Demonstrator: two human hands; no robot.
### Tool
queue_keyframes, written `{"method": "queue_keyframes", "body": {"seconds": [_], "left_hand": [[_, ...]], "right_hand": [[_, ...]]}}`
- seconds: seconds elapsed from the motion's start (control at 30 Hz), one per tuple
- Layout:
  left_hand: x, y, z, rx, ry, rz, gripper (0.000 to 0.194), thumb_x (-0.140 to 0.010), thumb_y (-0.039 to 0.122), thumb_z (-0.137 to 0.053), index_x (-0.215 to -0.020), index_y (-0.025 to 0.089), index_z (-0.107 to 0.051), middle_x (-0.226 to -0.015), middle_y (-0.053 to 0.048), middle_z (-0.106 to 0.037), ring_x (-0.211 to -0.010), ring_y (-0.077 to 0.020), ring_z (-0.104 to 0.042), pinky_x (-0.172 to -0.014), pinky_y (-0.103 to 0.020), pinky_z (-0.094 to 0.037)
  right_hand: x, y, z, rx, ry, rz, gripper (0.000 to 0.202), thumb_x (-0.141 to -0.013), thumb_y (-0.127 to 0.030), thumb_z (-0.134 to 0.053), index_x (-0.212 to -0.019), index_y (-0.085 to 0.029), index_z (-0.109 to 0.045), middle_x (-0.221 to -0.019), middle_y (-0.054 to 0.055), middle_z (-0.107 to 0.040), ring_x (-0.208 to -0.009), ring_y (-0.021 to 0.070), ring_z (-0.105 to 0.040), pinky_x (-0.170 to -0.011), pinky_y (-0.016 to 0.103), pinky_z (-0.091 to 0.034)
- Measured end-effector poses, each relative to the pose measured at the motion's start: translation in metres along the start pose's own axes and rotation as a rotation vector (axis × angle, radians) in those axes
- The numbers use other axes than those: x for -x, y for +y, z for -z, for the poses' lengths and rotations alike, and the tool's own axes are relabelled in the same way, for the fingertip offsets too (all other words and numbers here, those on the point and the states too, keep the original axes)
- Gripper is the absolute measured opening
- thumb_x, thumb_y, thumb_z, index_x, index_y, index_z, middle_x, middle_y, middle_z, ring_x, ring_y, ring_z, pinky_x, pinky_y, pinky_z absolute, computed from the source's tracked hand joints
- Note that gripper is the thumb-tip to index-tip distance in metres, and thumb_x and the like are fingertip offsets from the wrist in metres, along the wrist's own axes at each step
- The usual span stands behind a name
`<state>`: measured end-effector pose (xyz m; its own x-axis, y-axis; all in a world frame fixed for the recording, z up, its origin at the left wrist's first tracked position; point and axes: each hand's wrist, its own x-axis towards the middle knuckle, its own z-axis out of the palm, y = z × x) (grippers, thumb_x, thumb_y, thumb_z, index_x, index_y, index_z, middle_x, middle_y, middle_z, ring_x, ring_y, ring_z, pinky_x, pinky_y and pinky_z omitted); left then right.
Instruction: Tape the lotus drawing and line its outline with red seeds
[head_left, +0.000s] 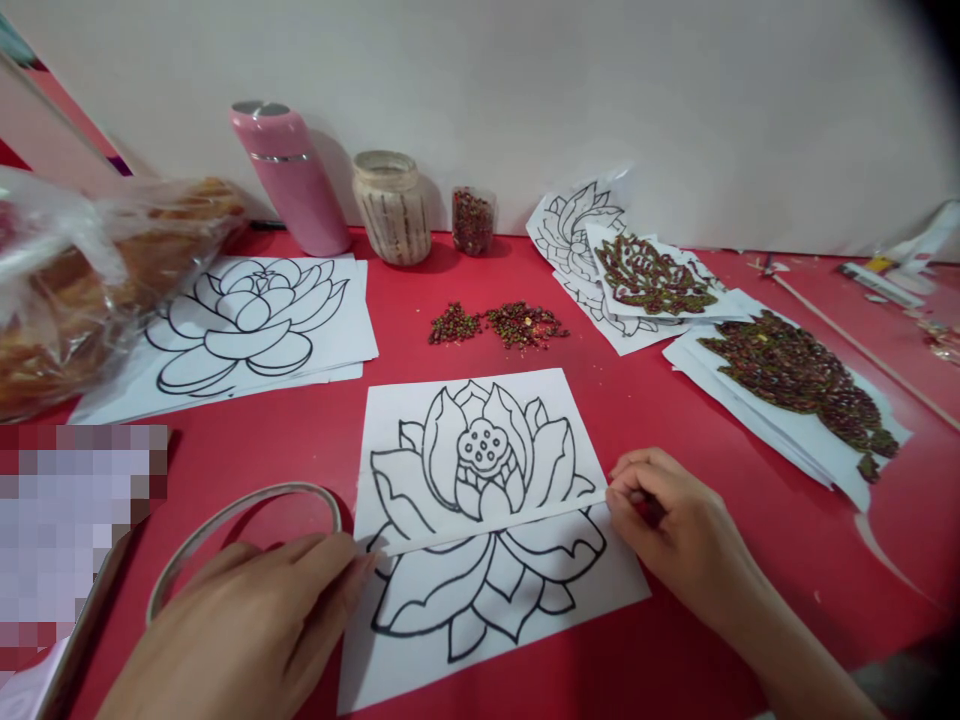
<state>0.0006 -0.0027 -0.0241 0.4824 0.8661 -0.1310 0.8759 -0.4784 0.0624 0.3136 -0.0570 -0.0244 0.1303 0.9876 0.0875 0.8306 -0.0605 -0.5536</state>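
Strip [487, 524], one, spans left hand [247, 620] to right hand [679, 515] over one drawing [427, 598]

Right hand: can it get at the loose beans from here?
Probably yes. Only the flat sheet and open tabletop seem to lie between the right hand and the beans. It pinches the strip, so it would likely need to let go.

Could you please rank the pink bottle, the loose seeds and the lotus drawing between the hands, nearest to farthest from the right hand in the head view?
1. Lotus drawing, just left of the right hand.
2. Loose seeds, beyond the drawing.
3. Pink bottle, far left, at the back.
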Motion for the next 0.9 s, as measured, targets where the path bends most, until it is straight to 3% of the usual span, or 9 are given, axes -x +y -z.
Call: {"method": "queue_keyframes", "body": {"seconds": [0.13, 0.27, 0.6, 0.9], "left_hand": [[-0.003, 0.007, 0.005, -0.013, 0.023, -0.007, 0.041, -0.084, 0.045, -0.027, -0.07, 0.027, -0.06, -0.051, 0.002, -0.055, -0.051, -0.0177, -0.05, -0.052, -0.027, -0.028], [-0.005, 0.013, 0.013, -0.007, -0.037, 0.007, 0.044, -0.086, 0.042, -0.023, -0.066, 0.024, -0.058, -0.052, 0.001, -0.056, -0.054, -0.0195, -0.052, -0.056, -0.029, -0.029], [-0.009, 0.009, 0.012, 0.043, -0.117, -0.003, 0.037, -0.085, 0.042, -0.029, -0.07, 0.026, -0.058, -0.057, 0.004, -0.06, -0.057, -0.0184, -0.056, -0.055, -0.027, -0.029], [-0.006, 0.005, 0.009, 0.068, -0.063, -0.047, 0.034, -0.085, 0.04, -0.031, -0.07, 0.026, -0.058, -0.059, 0.003, -0.061, -0.056, -0.0184, -0.056, -0.054, -0.028, -0.03]], "right_hand": [[-0.001, -0.002, 0.0, 0.015, -0.006, 0.015, 0.013, -0.072, -0.015, -0.048, -0.062, -0.019, -0.041, -0.075, 0.001, -0.049, -0.06, 0.0095, -0.046, -0.054, 0.02, -0.039], [-0.002, -0.003, 0.0, 0.02, -0.025, 0.001, 0.014, -0.072, -0.014, -0.047, -0.062, -0.02, -0.039, -0.072, 0.0, -0.047, -0.057, 0.0094, -0.044, -0.053, 0.021, -0.038], [-0.004, -0.008, 0.001, 0.064, -0.038, -0.009, 0.016, -0.072, -0.014, -0.046, -0.06, -0.02, -0.037, -0.068, -0.001, -0.044, -0.055, 0.009, -0.041, -0.052, 0.021, -0.036], [-0.004, -0.006, -0.002, 0.1, -0.018, 0.026, 0.017, -0.07, -0.014, -0.047, -0.059, -0.02, -0.035, -0.066, -0.002, -0.043, -0.053, 0.0082, -0.04, -0.05, 0.02, -0.036]]}}
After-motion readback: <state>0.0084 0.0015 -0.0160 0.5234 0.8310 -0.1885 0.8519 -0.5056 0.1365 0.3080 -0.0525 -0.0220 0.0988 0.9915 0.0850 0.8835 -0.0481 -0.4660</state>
